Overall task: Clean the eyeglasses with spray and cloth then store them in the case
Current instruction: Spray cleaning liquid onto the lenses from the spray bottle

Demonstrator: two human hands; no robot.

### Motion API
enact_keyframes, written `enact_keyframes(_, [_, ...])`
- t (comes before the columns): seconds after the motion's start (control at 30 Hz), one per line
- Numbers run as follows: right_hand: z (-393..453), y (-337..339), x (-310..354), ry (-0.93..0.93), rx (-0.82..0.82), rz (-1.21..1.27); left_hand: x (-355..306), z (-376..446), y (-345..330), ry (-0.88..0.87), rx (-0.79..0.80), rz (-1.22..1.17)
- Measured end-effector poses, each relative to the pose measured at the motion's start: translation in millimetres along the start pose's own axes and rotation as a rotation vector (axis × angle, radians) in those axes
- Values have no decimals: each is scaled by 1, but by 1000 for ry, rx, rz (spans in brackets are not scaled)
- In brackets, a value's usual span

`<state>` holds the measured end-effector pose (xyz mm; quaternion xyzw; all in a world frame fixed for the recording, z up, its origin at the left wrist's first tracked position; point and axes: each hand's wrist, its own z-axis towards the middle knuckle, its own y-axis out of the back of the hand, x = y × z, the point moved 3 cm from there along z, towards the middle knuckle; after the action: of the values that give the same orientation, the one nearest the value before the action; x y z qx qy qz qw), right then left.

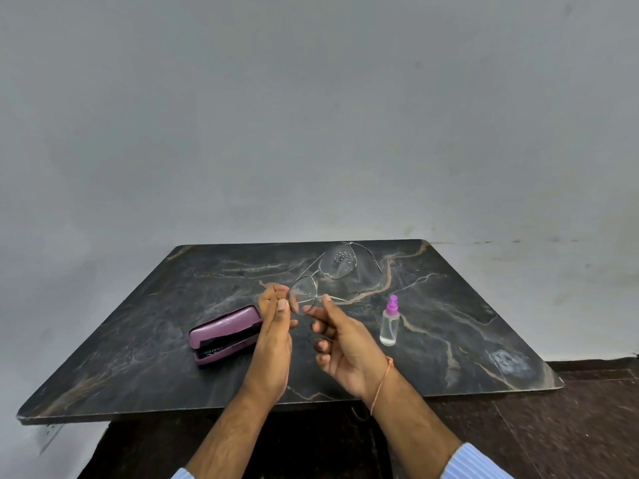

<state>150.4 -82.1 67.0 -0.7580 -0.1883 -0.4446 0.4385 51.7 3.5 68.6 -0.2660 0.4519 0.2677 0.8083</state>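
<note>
Thin metal-framed eyeglasses (337,261) with clear lenses are held up above the dark marble table (138,323), droplets showing on both lenses. My left hand (275,335) pinches the rim of the near lens with thumb and fingers. Just right of it, my right hand (340,344) holds the same lens's other edge between thumb and forefinger, its remaining fingers loosely curled. A purple glasses case (224,335) lies part open to the left of my hands, something dark inside it. The small clear spray bottle (390,321) with a purple nozzle stands upright to the right.
The table's far edge meets a grey wall (311,115). A whitish smudge (510,363) marks the table near its front right corner. Dark flooring (570,426) lies beyond the table's near and right edges.
</note>
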Motion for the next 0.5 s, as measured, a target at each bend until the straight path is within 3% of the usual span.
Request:
enact_keyframes(0.27, [5,-10,12,110,-33,-50,0,-10,4,5,47,185])
enact_keyframes(0.5, [4,-11,30,250,-128,-80,0,-3,6,46,51,176])
